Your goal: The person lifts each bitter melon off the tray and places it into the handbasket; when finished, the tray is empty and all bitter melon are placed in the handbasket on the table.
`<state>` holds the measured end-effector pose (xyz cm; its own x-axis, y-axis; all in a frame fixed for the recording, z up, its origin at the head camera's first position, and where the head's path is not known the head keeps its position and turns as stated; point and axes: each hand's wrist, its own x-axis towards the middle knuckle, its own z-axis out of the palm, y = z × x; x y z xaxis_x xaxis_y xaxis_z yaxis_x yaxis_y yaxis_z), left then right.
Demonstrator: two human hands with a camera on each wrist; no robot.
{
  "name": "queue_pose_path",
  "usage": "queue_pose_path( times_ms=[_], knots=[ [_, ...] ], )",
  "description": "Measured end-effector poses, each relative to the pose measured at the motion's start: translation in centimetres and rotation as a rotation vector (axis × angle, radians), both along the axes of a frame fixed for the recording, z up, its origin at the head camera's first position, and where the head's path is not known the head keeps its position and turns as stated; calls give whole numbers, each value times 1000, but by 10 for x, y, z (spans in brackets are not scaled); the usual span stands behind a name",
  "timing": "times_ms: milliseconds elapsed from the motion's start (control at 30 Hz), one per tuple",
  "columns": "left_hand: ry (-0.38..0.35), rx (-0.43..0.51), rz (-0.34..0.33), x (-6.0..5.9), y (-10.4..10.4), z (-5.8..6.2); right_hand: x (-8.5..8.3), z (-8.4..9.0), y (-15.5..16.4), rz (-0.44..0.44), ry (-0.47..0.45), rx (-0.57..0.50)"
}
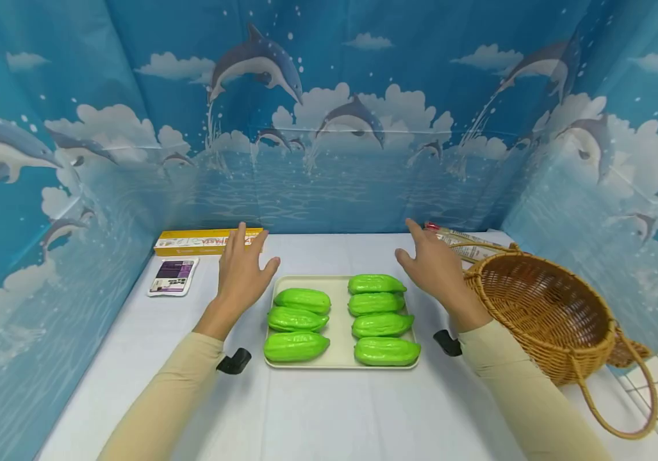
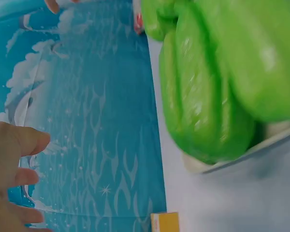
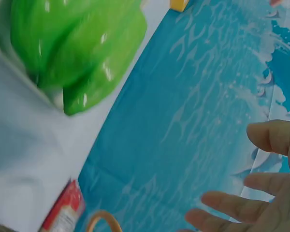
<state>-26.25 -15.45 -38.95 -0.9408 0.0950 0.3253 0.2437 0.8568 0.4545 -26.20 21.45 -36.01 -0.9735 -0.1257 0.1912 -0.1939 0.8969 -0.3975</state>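
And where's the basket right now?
In the head view, the wicker basket is on the right side of the white table, just right of the person's right hand, near the dolphin curtain.

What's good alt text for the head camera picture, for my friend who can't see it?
A person's left hand and right hand, grip empty, are held either side of a cream tray of seven fruit-like green things: three left, four right. A wicker basket is at the right.

Free lane along middle of tray (image 1: 340, 333), between green vegetables (image 1: 382, 325); wicker basket (image 1: 573, 342) blocks way right of your right hand (image 1: 437, 269).
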Motion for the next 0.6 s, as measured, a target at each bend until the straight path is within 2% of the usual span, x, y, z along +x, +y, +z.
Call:
queue_pose_path(
  times_ms=[167,267,467,600],
  knots=[
    [-279,263,-73,27,-4,-12,14,-11,-1,40,-121,-95],
    [-390,352,-104,40,-12,-22,24,-20,0,81,-164,-170],
    [-488,358,-137,69,-34,-57,49,-39,-14,169,-221,-374],
    [-498,317,-141,82,-43,-77,67,-52,-35,205,-222,-515]
  ],
)
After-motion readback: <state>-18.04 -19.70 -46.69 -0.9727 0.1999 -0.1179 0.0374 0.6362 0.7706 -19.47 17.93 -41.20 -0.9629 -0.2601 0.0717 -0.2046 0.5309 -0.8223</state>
